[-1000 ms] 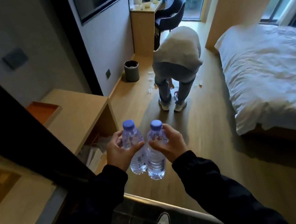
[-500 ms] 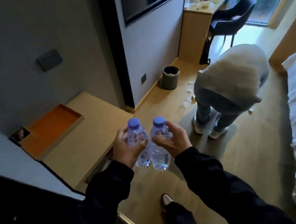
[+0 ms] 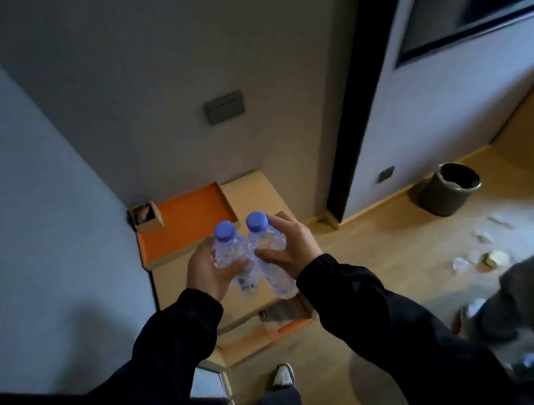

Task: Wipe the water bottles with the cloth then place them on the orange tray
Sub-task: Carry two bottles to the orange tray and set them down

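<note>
Carrying stage. The left hand [image 3: 208, 271] curls fingers and thumb round one clear plastic water bottle with a blue cap [image 3: 231, 255]. The right hand [image 3: 292, 247] grips a second such bottle [image 3: 270, 258] the same way. Both bottles are held near upright, side by side, caps uppermost. The shallow orange rectangular tray [image 3: 185, 224] lies just ahead and below, at the far left corner of the pale wooden cabinet top [image 3: 255, 193]. The left hand appears the nearer to it. No cloth is visible.

grey walls [image 3: 152, 66], wood floor [image 3: 396, 254], low wooden cabinet [image 3: 255, 197], dark bin [image 3: 446, 193].
</note>
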The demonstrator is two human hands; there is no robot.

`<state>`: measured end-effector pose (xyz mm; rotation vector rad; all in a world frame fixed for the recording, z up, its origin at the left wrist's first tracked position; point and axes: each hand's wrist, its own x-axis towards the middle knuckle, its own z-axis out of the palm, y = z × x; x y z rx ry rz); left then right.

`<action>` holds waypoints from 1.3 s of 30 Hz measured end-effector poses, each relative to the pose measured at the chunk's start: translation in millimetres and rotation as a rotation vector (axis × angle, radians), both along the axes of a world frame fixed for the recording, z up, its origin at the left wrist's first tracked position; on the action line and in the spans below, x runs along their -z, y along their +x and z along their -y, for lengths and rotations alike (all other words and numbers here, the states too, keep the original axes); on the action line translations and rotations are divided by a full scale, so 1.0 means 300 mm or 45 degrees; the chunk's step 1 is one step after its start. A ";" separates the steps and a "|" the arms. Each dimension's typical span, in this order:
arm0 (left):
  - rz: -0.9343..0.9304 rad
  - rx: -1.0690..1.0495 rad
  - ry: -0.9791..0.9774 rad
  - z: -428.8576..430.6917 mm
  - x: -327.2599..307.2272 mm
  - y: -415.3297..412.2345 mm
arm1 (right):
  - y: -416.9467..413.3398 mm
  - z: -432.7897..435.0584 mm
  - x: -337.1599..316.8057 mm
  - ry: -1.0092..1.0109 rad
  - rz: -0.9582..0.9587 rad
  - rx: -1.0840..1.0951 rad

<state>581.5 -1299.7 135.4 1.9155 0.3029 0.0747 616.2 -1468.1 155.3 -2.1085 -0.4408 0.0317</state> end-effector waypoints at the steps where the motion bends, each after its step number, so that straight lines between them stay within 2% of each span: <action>1: 0.013 -0.051 0.020 -0.036 0.005 0.040 | 0.059 -0.038 0.004 -0.024 0.002 -0.046; 6: 0.009 -0.269 -0.038 -0.200 0.029 0.262 | 0.334 -0.235 0.043 -0.030 -0.044 -0.195; 11: -0.015 -0.438 0.114 -0.326 0.075 0.455 | 0.582 -0.409 0.095 -0.093 -0.129 -0.267; 17: -0.093 -0.573 0.065 -0.459 0.146 0.675 | 0.817 -0.576 0.176 -0.150 -0.296 -0.338; 33: -0.243 -0.408 0.235 -0.776 0.461 1.063 | 1.254 -0.851 0.508 -0.208 -0.333 -0.378; 39: -0.216 -0.350 0.154 -0.841 0.504 1.084 | 1.303 -0.896 0.572 -0.200 -0.338 -0.388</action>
